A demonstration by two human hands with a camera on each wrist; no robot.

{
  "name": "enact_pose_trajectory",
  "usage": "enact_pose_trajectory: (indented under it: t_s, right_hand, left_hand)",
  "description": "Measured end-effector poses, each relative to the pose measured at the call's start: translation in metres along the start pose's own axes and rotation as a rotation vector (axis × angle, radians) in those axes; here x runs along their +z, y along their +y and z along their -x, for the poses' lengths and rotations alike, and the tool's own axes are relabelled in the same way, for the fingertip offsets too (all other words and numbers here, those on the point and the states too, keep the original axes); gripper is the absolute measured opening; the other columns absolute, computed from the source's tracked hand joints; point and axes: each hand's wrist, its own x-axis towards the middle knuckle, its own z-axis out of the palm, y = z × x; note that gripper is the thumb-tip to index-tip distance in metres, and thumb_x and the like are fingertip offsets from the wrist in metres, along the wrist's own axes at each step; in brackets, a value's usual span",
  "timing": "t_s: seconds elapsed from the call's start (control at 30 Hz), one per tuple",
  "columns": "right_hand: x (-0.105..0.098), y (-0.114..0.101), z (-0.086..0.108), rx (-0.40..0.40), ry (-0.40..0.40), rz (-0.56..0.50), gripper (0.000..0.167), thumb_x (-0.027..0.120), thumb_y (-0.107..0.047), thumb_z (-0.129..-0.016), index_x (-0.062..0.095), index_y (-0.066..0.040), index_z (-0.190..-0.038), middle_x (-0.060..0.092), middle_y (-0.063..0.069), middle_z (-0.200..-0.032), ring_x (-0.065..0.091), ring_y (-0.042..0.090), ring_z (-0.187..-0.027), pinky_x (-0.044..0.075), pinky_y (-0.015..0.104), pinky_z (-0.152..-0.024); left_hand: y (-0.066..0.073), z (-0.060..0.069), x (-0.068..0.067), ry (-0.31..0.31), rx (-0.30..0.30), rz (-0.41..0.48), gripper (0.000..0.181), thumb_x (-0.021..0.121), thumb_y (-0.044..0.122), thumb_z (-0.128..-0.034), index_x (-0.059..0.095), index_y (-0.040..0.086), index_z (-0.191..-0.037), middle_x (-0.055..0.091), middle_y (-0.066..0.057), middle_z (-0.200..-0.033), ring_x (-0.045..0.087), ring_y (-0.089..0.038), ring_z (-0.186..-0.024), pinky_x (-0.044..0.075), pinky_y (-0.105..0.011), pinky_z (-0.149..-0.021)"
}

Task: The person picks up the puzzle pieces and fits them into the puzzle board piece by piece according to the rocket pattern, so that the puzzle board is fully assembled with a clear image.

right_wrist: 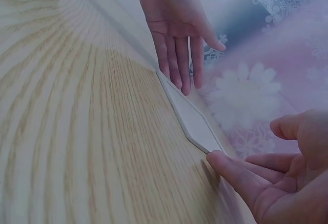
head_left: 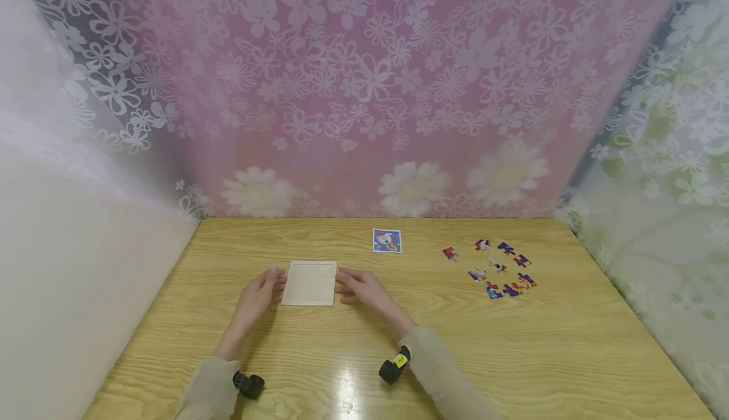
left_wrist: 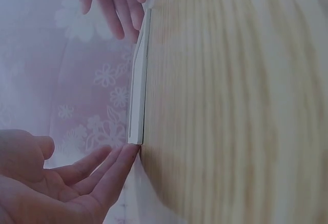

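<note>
A pale square puzzle board (head_left: 309,283) with a raised border lies flat on the wooden table, left of the middle. My left hand (head_left: 259,291) is at its left edge; in the left wrist view the fingertips (left_wrist: 130,155) touch the board's side, with the thumb held apart. At the opposite edge is my right hand (head_left: 364,290). In the right wrist view, a fingertip (right_wrist: 218,157) of it meets the board's corner, and its thumb also stands away. Neither hand grips the board; the fingers are fairly straight.
Several loose jigsaw pieces (head_left: 496,265) lie scattered in a rough ring on the right of the table (head_left: 353,357). A small square picture card (head_left: 387,241) with a cartoon figure lies behind the board. Flowered cloth (head_left: 370,91) hangs along the table's back edge.
</note>
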Motion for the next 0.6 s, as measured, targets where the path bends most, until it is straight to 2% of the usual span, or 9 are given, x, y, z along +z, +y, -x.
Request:
enact_pose_trajectory:
  t_s: [0.33,0.6]
  right_hand:
    - [-0.007,0.0,0.003,-0.004,-0.011,-0.012,0.043,0.043,-0.014,-0.11,0.048,0.016,-0.141,0.043,0.03,-0.152,0.061,0.042,-0.123,0.058,0.041,-0.093]
    - [-0.012,0.002,0.007,-0.002,-0.002,-0.027,0.044,0.043,-0.015,-0.11,0.048,0.019,-0.139,0.047,0.033,-0.146,0.06,0.044,-0.123,0.057,0.043,-0.094]
  left_hand:
    - [0.0,-0.002,0.006,-0.001,-0.009,0.003,0.06,0.032,0.04,-0.1119,0.055,-0.01,-0.137,0.06,-0.031,-0.134,0.06,-0.041,-0.124,0.058,-0.039,-0.094]
    - [0.004,0.0,0.011,-0.009,-0.019,0.016,0.061,0.033,0.041,-0.1116,0.055,-0.01,-0.137,0.06,-0.03,-0.134,0.06,-0.041,-0.124,0.057,-0.04,-0.095]
